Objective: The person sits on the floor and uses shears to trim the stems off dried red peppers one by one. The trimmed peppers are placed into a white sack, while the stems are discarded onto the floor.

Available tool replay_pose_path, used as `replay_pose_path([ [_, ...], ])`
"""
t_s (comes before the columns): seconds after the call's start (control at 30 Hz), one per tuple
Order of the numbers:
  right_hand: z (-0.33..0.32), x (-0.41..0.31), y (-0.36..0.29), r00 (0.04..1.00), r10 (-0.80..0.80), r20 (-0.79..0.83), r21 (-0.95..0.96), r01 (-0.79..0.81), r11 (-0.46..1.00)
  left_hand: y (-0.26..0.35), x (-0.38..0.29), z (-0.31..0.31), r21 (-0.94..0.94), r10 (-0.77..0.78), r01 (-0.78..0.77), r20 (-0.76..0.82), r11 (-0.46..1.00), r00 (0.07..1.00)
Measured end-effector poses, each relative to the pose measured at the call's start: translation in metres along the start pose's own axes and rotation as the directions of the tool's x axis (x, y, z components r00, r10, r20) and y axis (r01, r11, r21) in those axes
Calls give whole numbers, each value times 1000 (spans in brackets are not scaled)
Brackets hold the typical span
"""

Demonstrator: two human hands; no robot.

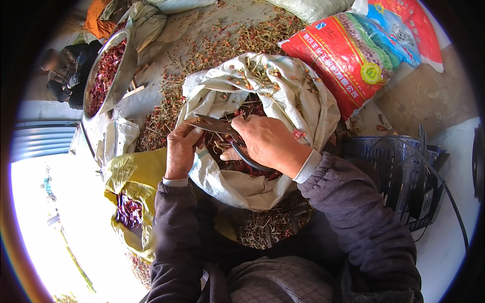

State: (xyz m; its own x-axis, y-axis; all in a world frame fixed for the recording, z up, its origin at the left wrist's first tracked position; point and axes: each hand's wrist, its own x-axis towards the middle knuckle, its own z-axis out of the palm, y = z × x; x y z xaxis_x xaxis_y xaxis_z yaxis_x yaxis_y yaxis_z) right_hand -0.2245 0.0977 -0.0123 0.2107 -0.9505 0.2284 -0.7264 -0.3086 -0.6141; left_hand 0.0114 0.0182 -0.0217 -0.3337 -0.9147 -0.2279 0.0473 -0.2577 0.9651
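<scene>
My right hand (265, 142) grips a pair of scissors (218, 127) with dark loop handles. Their blades are parted and point left, towards the fingertips of my left hand (182, 146). Thumb and fingers of that hand are pinched on what looks like a dried chili pepper, mostly hidden by the fingers and blades. Both hands are above the mouth of a white woven sack (235, 185) with its rim rolled outward. Dark red dried chili peppers (252, 110) lie inside it. Cut stems (278, 100) are strewn over the sack's far rim.
Stems and caps (223, 41) cover the floor. At left are a metal basin (127, 81) of red chilies, a yellow sack (138, 164) and a seated person (66, 75). A red printed bag (333, 57) and a blue plastic crate (379, 163) with a cable (443, 181) are on the right.
</scene>
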Motion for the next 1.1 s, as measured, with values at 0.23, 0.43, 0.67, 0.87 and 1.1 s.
replay_pose_path([
  [0.23, -5, -1, -8, 998, 50, 42, 33, -51, 998, 1, 1, -2, -7, 85, -85, 3, 996, 996],
  [0.43, -5, -3, -13, 991, 106, 80, 194, -120, 974, -1, 4, -1, -75, 127, -129, -25, 989, 992],
  [0.67, 4, -5, -18, 956, 140, 258, 703, -285, 652, 7, 5, 3, -315, 200, -173, 54, 933, 978],
  [0.87, -18, -1, -39, 834, 36, 551, 830, -552, 81, 13, 6, -5, -416, 280, -219, 93, 883, 955],
  [1.1, -72, 36, -27, 992, -120, 48, 962, -79, -261, -21, -2, -24, -264, 48, -23, 90, 964, 995],
])
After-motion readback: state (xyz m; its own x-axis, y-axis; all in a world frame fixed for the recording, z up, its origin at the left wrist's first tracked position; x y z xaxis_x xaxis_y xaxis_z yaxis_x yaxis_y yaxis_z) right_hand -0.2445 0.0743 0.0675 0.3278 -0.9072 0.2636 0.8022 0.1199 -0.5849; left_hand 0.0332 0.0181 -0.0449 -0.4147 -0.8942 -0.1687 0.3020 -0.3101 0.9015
